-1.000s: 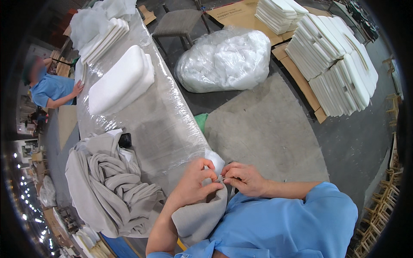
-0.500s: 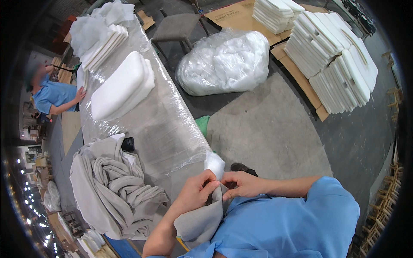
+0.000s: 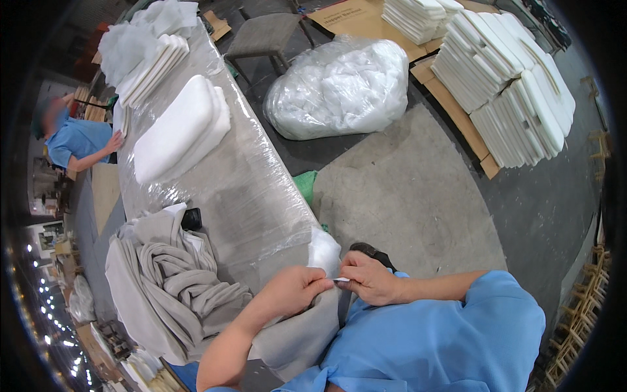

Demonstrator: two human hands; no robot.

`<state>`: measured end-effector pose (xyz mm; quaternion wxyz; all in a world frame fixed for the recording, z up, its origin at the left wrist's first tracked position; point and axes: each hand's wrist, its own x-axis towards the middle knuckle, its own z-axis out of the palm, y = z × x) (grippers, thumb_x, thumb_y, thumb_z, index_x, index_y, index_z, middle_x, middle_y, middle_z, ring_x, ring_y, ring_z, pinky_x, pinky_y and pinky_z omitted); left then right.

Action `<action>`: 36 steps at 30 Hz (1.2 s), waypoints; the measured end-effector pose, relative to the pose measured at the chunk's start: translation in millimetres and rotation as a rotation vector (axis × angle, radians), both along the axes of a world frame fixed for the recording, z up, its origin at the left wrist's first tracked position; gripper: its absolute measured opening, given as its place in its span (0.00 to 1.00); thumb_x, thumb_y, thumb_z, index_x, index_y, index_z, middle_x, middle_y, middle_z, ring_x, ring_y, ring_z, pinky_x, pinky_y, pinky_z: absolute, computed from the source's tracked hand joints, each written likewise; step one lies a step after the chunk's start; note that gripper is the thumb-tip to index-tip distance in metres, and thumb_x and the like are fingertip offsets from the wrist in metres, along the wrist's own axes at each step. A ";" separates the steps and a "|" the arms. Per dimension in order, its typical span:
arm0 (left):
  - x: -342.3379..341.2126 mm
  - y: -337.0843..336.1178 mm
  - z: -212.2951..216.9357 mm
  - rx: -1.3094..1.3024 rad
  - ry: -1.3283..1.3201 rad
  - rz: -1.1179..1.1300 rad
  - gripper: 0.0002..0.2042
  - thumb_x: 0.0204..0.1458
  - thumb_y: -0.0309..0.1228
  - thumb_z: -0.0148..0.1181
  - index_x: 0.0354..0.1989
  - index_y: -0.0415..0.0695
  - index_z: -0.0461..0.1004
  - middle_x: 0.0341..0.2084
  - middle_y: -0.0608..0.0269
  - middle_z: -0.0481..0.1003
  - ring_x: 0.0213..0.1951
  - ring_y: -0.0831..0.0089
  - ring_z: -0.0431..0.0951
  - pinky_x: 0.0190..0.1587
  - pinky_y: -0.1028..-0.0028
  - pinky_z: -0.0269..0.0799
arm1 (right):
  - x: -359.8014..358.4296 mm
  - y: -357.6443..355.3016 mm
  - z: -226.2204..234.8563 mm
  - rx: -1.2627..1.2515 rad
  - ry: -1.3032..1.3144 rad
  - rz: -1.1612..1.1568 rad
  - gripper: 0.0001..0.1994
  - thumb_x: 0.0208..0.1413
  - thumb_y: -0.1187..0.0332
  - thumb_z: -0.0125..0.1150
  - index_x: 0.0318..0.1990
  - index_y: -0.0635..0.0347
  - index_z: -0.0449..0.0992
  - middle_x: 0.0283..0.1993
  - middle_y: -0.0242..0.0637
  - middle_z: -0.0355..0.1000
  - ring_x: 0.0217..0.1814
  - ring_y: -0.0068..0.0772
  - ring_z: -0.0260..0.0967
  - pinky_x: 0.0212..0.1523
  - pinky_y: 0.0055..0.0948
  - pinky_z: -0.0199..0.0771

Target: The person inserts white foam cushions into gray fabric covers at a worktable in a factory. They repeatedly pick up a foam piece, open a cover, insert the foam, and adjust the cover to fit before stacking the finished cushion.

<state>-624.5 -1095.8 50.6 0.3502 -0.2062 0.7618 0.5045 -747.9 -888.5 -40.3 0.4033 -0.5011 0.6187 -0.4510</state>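
Observation:
A grey fabric piece (image 3: 297, 336) hangs down in front of my body. My left hand (image 3: 297, 287) is closed at its upper edge, with thumb and fingertips pinched together. Facing it, my right hand (image 3: 369, 279) pinches the same edge, and a narrow pale strip shows between the two sets of fingertips. White padding (image 3: 324, 250) sticks up just beyond my hands, at the table's near corner. Whether the padding is inside the fabric is hidden by my fingers. To the left, a crumpled pile of grey fabric (image 3: 176, 281) lies on the table.
The plastic-covered table (image 3: 251, 196) carries white foam cushions (image 3: 179, 130) and a black object (image 3: 191, 219). A bag of white stuffing (image 3: 339, 88), a chair (image 3: 264, 39) and stacked white pads (image 3: 509, 85) stand beyond. A co-worker (image 3: 81, 140) stands at the far left.
My hands have drawn slightly apart, and a pale strip now shows between the fingertips. My left forearm has shifted left, and the hanging fabric has spread leftward.

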 end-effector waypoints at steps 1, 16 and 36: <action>0.1 4.2 -1.1 -0.228 0.171 -0.100 0.11 0.65 0.38 0.64 0.33 0.46 0.77 0.27 0.61 0.77 0.32 0.63 0.76 0.34 0.65 0.70 | 0.1 -2.2 -2.1 -0.041 0.062 -0.064 0.08 0.67 0.65 0.64 0.41 0.59 0.76 0.58 0.48 0.70 0.60 0.51 0.70 0.57 0.42 0.73; -12.7 -26.5 -97.7 -0.261 0.480 0.232 0.12 0.65 0.34 0.64 0.34 0.37 0.78 0.36 0.50 0.75 0.40 0.55 0.77 0.42 0.62 0.74 | -7.3 -64.4 -55.4 0.165 -0.327 -0.293 0.13 0.72 0.65 0.57 0.52 0.63 0.81 0.53 0.43 0.78 0.54 0.42 0.77 0.57 0.34 0.74; -13.0 -59.2 -181.4 0.262 -0.058 0.526 0.25 0.65 0.50 0.60 0.39 0.34 0.83 0.36 0.56 0.83 0.40 0.69 0.81 0.46 0.67 0.75 | 18.5 -68.6 -174.1 0.354 -0.549 -0.319 0.18 0.76 0.57 0.53 0.48 0.66 0.80 0.45 0.35 0.69 0.51 0.32 0.66 0.57 0.31 0.66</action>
